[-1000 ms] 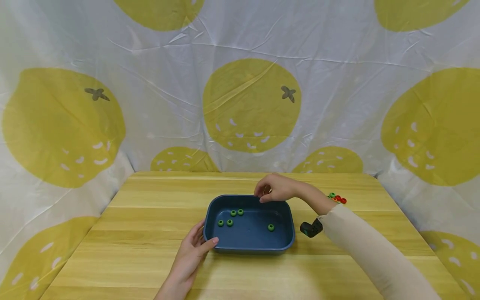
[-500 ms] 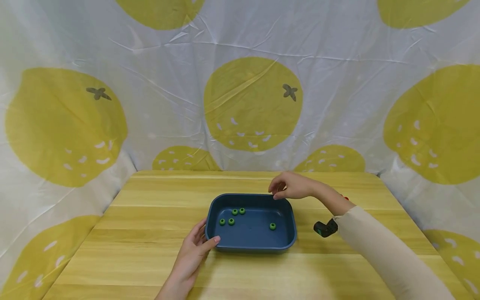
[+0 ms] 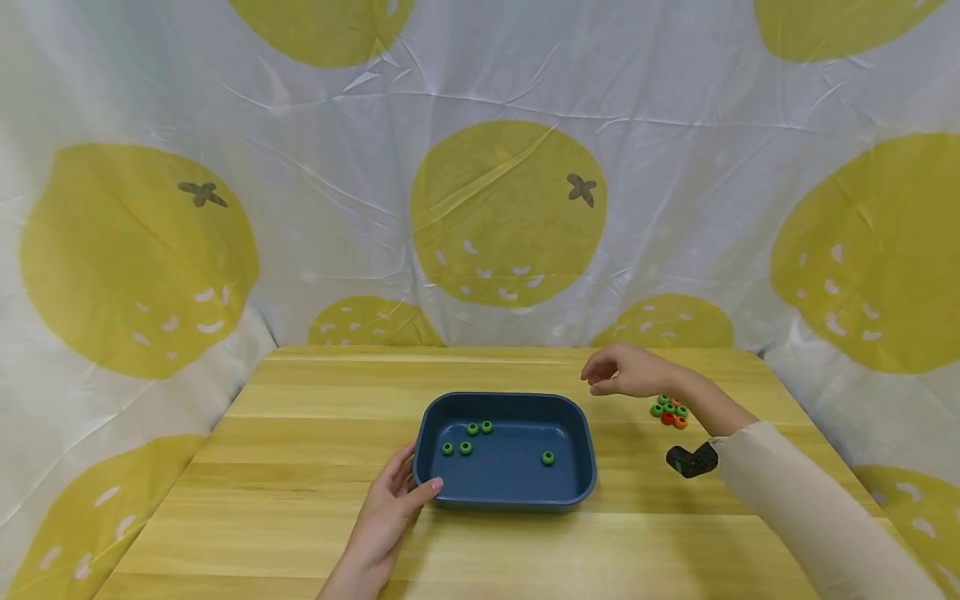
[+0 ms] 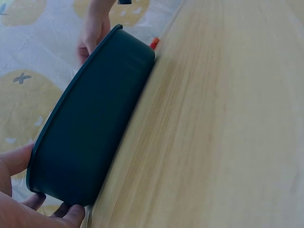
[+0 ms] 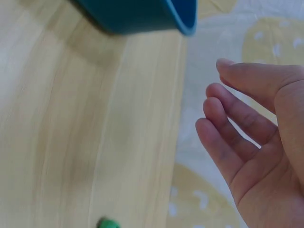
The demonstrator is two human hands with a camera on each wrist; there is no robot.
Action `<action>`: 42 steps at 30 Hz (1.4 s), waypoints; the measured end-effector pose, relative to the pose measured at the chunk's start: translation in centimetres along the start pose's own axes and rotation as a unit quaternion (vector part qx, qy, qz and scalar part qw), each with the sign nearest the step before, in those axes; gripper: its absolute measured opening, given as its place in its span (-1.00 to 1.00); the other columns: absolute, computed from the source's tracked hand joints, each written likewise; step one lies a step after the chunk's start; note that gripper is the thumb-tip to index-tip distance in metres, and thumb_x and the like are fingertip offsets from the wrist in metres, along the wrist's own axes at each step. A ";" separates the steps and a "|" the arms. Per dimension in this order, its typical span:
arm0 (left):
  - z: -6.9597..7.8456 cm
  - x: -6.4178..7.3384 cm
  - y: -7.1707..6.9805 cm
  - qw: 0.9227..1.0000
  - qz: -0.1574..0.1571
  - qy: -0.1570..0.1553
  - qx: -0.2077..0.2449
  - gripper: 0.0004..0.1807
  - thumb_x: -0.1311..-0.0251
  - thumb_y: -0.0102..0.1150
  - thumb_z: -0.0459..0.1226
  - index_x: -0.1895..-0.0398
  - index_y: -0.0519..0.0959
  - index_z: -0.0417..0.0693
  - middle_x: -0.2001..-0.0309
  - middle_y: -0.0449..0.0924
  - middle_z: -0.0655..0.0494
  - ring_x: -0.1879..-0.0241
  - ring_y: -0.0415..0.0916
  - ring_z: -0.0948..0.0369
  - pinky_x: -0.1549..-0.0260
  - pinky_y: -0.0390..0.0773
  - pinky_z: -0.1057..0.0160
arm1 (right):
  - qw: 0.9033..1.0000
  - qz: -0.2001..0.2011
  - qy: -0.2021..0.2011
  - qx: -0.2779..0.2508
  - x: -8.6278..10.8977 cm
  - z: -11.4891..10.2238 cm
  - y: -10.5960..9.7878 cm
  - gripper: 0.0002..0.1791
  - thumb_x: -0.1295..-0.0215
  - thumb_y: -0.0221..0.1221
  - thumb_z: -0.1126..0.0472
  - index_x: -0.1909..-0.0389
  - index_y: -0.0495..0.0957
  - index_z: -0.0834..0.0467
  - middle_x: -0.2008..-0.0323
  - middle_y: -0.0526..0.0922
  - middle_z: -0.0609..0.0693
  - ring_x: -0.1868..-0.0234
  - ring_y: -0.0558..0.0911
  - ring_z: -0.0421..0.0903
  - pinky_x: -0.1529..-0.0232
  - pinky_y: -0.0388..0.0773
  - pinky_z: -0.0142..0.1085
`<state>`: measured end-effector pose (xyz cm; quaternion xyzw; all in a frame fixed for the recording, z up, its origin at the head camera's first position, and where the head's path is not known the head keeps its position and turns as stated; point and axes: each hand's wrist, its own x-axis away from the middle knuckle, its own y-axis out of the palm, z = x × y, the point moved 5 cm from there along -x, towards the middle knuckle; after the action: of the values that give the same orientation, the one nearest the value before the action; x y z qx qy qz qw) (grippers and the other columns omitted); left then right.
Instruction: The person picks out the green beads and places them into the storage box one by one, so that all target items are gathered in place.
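A dark blue plastic bin (image 3: 495, 485) stands on the table, with several round green beads (image 3: 548, 458) lying on its floor. My left hand (image 3: 381, 518) grips the bin's left end, thumb over the rim and fingers against the outer wall; the left wrist view shows those fingers on the bin's side (image 4: 95, 114). My right hand (image 3: 637, 372) is raised beyond the bin's far right corner, fingers loosely bent. In the right wrist view nothing shows between its thumb and fingers (image 5: 216, 142). Beside that hand lies a cluster of green, red and orange beads (image 3: 669, 409).
The wooden table (image 3: 300, 467) ends at a back edge, where a white curtain (image 3: 322, 200) with yellow fruit prints hangs. A black wrist device (image 3: 692, 460) sits at the right sleeve (image 3: 817, 508).
My right hand has moved right, from over the bin's back rim to beside the bead cluster, which is uncovered again. The left hand keeps its hold and the beads inside stay put.
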<state>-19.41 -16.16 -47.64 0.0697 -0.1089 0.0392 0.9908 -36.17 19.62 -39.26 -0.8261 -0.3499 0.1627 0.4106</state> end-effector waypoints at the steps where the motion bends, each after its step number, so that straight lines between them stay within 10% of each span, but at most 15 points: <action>1: 0.0 0.0 0.0 1.000 -0.002 0.001 0.001 -0.11 -0.27 0.40 -0.41 -0.60 0.15 -0.20 -0.55 0.10 -0.29 -0.48 0.12 -0.19 -0.37 0.28 -0.10 | 1.000 0.005 0.007 -0.003 0.4 0.3 -0.2 -0.78 -0.44 0.29 0.27 -0.03 0.68 0.24 0.09 0.70 0.03 0.08 0.67 -0.04 0.03 0.62 -0.13; 25: -0.2 0.0 0.1 1.000 0.002 0.001 0.001 -0.11 -0.26 0.40 -0.42 -0.60 0.16 -0.19 -0.55 0.12 -0.29 -0.48 0.14 -0.18 -0.37 0.29 -0.07 | 0.991 0.062 0.115 -0.034 6.4 7.9 -1.0 -0.76 -0.43 0.29 0.29 0.00 0.67 0.36 0.11 0.73 0.15 0.11 0.69 0.03 0.09 0.65 -0.10; 42: -0.2 0.0 0.1 1.000 0.006 0.000 -0.004 -0.12 -0.27 0.39 -0.41 -0.60 0.16 -0.20 -0.55 0.13 -0.29 -0.48 0.13 -0.19 -0.38 0.26 -0.11 | 0.988 0.087 0.129 0.014 8.2 9.2 -0.4 -0.81 -0.31 0.41 0.23 0.14 0.75 0.25 0.27 0.75 -0.09 0.27 0.70 -0.11 0.18 0.65 -0.12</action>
<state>-19.43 -16.04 -47.79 0.0647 -0.1091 0.0444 0.9909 -35.71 30.85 -44.36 -0.8615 -0.2183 0.0946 0.4486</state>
